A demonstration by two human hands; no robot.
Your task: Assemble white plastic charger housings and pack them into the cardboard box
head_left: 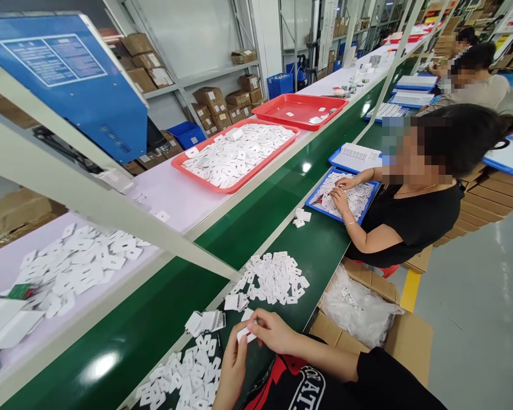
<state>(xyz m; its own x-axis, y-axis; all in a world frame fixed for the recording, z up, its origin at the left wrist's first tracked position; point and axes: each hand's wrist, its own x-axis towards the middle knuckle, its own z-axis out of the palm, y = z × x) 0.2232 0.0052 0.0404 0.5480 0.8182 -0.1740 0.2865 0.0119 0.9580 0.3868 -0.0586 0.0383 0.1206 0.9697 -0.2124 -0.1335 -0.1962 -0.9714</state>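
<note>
Between my two hands, close to my body, is a small white plastic piece (247, 335). My left hand (234, 356) grips it from the near left side. The fingers of my right hand (273, 331) are bent round its other side. A pile of flat white plastic pieces (276, 278) lies on the green bench just beyond my hands. Another heap of white pieces (188, 373) spreads to the left of my left hand. Small stacks of white parts (205, 322) sit between the two heaps. Finer details of the held piece are covered by my fingers.
A green conveyor belt (154, 310) runs beyond a slanted white post (154, 228). Red trays, one heaped with white pieces (239, 154), stand on the far shelf. To the right a co-worker (414, 222) handles pieces in a blue tray (314, 204). A cardboard box (404, 341) stands below the bench.
</note>
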